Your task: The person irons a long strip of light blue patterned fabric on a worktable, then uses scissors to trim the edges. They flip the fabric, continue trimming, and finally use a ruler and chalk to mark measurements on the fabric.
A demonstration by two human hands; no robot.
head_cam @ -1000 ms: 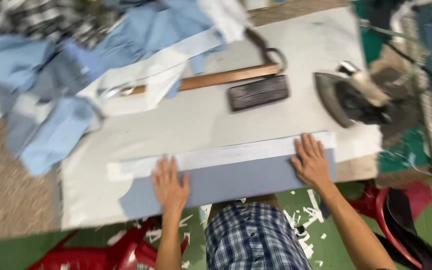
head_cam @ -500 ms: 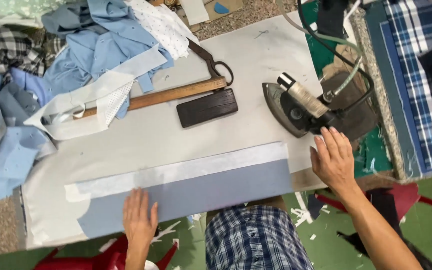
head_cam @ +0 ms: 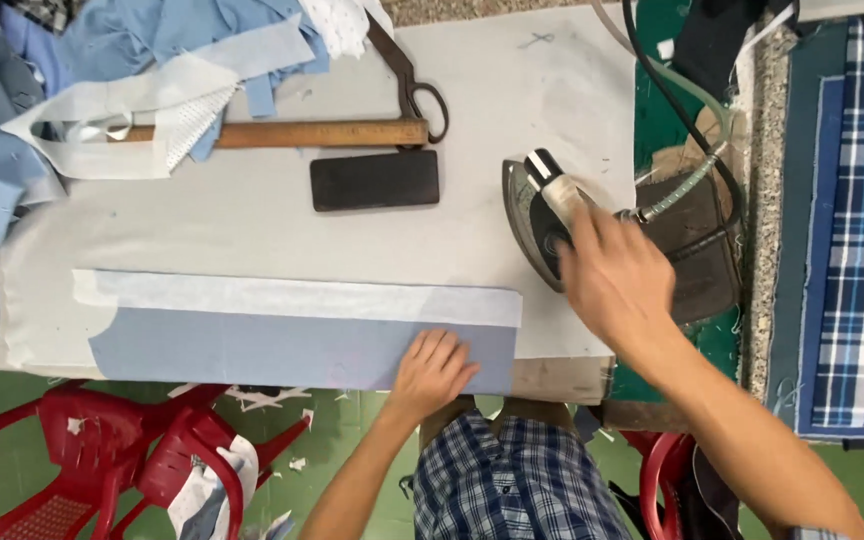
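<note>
Nearest the body, at the table's front edge: left hand (head_cam: 432, 368) pressed flat, fingers spread and gripping nothing, on the right end of a long blue fabric strip (head_cam: 282, 348). Smooth, matte, grey-blue cloth, laid flat, long axis running left to right along the edge, left end cut in a curve, right end square. Just behind and touching along its length, a white interfacing band (head_cam: 292, 297), thin and slightly translucent, same direction. Beneath both, a pale grey padded table cover (head_cam: 232, 235).

Further right, right hand (head_cam: 614, 283) blurred, fingers curled down over the handle of a dark metal iron (head_cam: 537, 215); whether closed tight, cannot tell. Iron standing tilted on a brown pad (head_cam: 697, 255), pointed nose toward the far side, hose and cord leading away behind.

Mid-table, a black rectangular block (head_cam: 375, 180), then a wooden ruler (head_cam: 322, 132) lying left to right, with dark scissors (head_cam: 412, 85) touching its right end.

Farthest left, a heap of light blue and white fabric pieces (head_cam: 102, 60), rumpled and soft
</note>
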